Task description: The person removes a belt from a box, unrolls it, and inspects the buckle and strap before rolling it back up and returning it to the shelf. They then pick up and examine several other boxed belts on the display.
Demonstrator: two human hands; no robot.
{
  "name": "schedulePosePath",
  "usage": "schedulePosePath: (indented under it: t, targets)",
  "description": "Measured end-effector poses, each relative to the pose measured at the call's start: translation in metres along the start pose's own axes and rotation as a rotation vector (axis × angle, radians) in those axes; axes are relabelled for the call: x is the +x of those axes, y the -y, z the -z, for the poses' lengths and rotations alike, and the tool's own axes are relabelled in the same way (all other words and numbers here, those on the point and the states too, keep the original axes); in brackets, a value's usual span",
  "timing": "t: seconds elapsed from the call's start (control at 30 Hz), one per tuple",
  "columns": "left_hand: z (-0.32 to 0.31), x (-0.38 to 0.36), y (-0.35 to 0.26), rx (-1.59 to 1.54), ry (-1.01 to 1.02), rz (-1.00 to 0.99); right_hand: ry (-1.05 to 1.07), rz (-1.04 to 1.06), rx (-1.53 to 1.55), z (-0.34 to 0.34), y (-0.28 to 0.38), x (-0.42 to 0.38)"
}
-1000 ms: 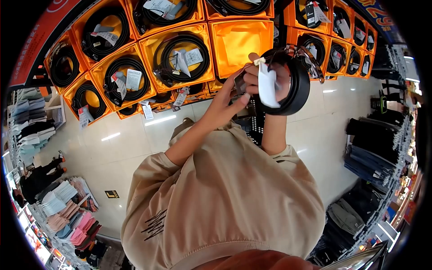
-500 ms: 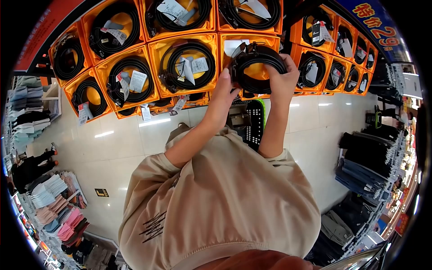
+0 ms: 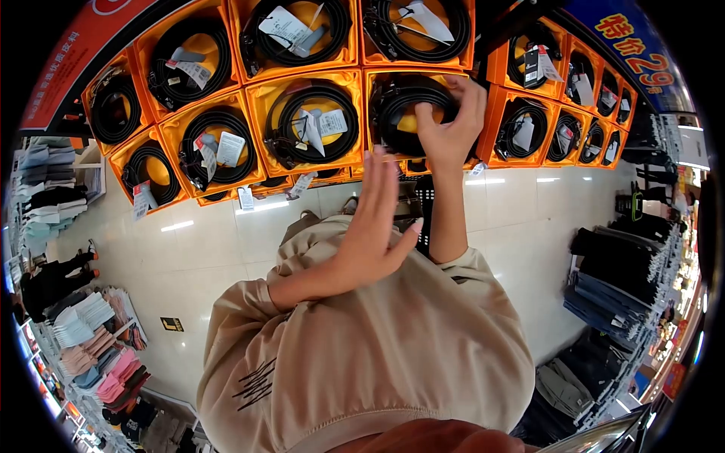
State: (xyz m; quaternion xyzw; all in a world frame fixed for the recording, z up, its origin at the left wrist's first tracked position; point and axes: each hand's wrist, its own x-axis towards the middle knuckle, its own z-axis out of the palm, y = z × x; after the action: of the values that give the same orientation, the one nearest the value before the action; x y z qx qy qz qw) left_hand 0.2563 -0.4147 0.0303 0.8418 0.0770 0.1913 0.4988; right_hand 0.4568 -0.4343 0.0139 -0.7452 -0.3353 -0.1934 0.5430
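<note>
A coiled black belt point(image 3: 400, 136) lies in an orange satin-lined box point(image 3: 370, 79) in the front row. My right hand point(image 3: 455, 124) grips the coil's right side, thumb inside the ring and fingers over the outer edge. Just below the box's front edge, my left hand point(image 3: 370, 223) is open and holds nothing, its fingers stretched out and the thumb apart. Immediately left sits another coiled belt point(image 3: 285, 121) with white tags in its own box. The part of the coil under my right fingers is hidden.
Several more boxed belts, such as one at the back point(image 3: 461, 34), fill the sloping display. Blue point(image 3: 627, 53) and red point(image 3: 72, 68) signs flank it. Clothes racks stand left point(image 3: 91, 325) and right point(image 3: 612, 302). Pale floor tiles point(image 3: 521, 219) show between them.
The belt has gone down into the box, and its buckle and white tag no longer show. My left hand has let go and drawn back towards my body; my right hand stays on the coil.
</note>
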Motion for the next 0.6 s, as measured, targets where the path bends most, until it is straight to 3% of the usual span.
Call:
schedulePosePath:
  t: [0.07, 0.13, 0.33, 0.43, 0.53, 0.6]
  targets:
    - [-0.001, 0.010, 0.004, 0.261, 0.108, -0.046, -0.097, 0.157, -0.012, -0.004, -0.001, 0.001]
    - [-0.015, 0.013, 0.021, 0.338, 0.057, -0.036, 0.029, 0.282, -0.134, 0.004, -0.006, -0.001]
    - [-0.024, 0.016, 0.038, 0.504, 0.111, -0.019, 0.298, 0.226, -0.484, 0.006, -0.004, -0.021]
    - [-0.031, 0.012, 0.042, 0.483, 0.054, -0.023, 0.332, 0.173, -0.490, 0.008, 0.007, -0.016]
    - [-0.026, 0.012, 0.038, 0.468, 0.048, -0.045, 0.201, 0.289, -0.294, 0.010, 0.006, -0.027]
    - [-0.024, 0.011, 0.039, 0.424, 0.039, -0.033, 0.337, 0.324, -0.244, 0.004, -0.002, -0.030]
